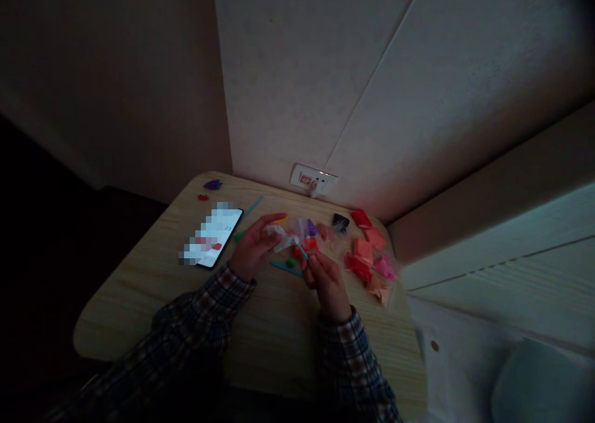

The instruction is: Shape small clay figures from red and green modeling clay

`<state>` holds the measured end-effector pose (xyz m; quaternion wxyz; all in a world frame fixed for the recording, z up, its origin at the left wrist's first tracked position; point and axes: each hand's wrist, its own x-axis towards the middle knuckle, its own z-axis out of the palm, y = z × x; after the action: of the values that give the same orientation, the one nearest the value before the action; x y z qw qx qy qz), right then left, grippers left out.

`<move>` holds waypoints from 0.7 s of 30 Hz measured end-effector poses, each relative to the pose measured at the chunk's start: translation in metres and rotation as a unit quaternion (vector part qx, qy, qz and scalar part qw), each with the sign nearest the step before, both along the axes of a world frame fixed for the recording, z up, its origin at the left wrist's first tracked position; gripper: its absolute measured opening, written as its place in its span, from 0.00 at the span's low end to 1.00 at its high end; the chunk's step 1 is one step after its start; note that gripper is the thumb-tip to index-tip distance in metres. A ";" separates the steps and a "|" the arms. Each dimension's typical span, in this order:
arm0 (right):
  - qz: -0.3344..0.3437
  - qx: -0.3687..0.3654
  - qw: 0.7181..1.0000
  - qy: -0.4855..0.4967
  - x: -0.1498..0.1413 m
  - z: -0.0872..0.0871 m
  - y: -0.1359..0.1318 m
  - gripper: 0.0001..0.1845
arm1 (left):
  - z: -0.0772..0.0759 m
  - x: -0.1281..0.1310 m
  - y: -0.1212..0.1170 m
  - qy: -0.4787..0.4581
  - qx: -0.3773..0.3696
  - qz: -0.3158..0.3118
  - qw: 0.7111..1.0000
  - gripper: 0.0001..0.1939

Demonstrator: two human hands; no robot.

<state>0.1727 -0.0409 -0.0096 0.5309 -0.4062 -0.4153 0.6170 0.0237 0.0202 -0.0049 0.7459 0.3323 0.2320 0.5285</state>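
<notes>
Mosaic blocks hide part of the phone's screen [211, 237], the lower edge cuts off the plaid sleeves [357, 361], and the rounded object [542, 386] at lower right is blurred and cropped.

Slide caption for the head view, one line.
Head view: left hand holds a white packet, right hand a thin teal tool, phone alongside.

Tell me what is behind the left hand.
Behind the left hand, part of a green thing shows at its near side and a sliver of a yellow thing at its far side. The hand covers the rest, including that patch of table.
</notes>
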 end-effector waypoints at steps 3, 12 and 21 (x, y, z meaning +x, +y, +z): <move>0.026 -0.025 0.999 0.002 -0.005 0.001 -0.001 0.17 | 0.001 -0.003 0.001 0.029 0.017 0.004 0.999 0.23; -0.012 -0.001 0.993 -0.119 0.004 0.010 -0.003 0.16 | 0.002 -0.008 0.001 0.035 0.016 -0.015 0.999 0.24; -0.071 0.128 0.885 -0.442 0.004 0.028 -0.012 0.12 | -0.005 -0.009 0.005 0.026 -0.082 -0.057 0.995 0.27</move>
<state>0.1768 -0.0526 0.0185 0.3819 -0.5936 -0.6527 0.2753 0.0149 0.0248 -0.0100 0.7928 0.2968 0.2747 0.4559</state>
